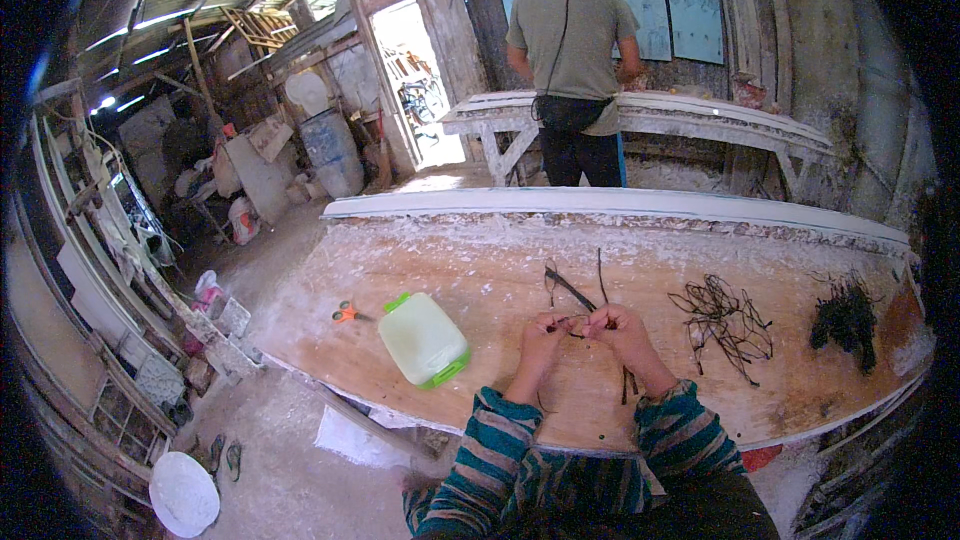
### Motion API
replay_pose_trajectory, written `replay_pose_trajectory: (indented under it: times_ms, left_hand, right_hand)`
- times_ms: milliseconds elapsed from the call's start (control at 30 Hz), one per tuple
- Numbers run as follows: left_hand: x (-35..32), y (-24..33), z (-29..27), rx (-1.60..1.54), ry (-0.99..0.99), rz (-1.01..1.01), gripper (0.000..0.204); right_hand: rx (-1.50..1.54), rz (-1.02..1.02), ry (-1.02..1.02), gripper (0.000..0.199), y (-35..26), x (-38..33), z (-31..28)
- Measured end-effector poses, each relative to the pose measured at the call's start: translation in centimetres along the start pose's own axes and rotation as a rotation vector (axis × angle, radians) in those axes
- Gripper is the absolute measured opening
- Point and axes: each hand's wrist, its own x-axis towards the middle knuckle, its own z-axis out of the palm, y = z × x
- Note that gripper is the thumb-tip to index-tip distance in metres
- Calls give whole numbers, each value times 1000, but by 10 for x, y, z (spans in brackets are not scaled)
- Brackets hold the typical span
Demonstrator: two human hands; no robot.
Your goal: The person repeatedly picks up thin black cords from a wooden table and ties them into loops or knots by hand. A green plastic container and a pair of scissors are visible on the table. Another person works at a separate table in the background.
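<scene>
Both my hands are close together over the wooden tabletop, fingers closed in pinches. My left hand and my right hand grip a thin dark cord stretched between them. Just beyond my fingers lies a black strap, with another thin black cord beside it. To the right is a loose tangle of black cords, and farther right a denser black cord bundle. Left of my hands sit a pale lidded container with green clips and orange-handled scissors.
A white-edged ledge runs along the table's far side. Beyond it a person stands facing away at a whitish bench. A blue barrel stands back left. On the floor are a white basin and footwear.
</scene>
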Motion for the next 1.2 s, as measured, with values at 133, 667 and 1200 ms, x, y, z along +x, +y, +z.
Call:
replay_pose_trajectory:
  times_ms: [133, 667, 1200]
  left_hand:
    - [-7, 13, 5, 68, -134, 8, 18]
    - [-29, 40, 13, -152, -640, -166, 20]
    - [-11, 30, 1, -7, -36, -74, 20]
  right_hand:
    - [-225, -41, 296, 7, 20, 5, -12]
    - [-646, -334, 547, 12, 23, 14, -14]
    - [-328, -231, 540, 2, 27, 17, -20]
